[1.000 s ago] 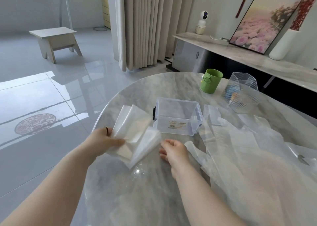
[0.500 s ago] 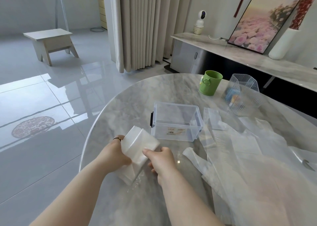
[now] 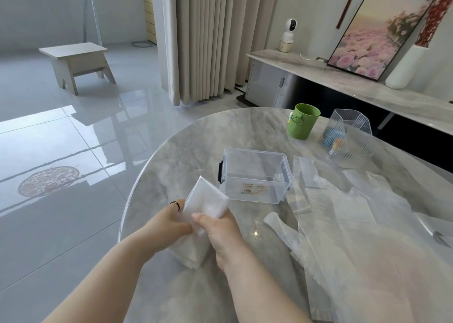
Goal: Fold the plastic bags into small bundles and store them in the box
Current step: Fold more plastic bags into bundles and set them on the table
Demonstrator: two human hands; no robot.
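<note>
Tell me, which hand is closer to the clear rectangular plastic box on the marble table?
Right. The right hand grips the folded white plastic bag just in front of the clear plastic box; the left hand holds the bag's other side, farther off to the left.

Round marble counter (image 3: 245, 131), glossy, grey veins. Clear box (image 3: 252, 190), open top, black latch on left end, label on front, sits just beyond right grip (image 3: 220, 232). Green cup (image 3: 300, 124) upright, well beyond box, nr far edge. Ribbed clear holder (image 3: 348, 141) right of cup, small coloured bits inside, can't ID. Loose bags (image 3: 355, 237) spread flat to right of right grip, overlapping; one edge runs up beside box. Folded bag (image 3: 206, 197) held btwn left grip (image 3: 169, 222) and right grip; lower end down at counter, contact unclear.
</note>
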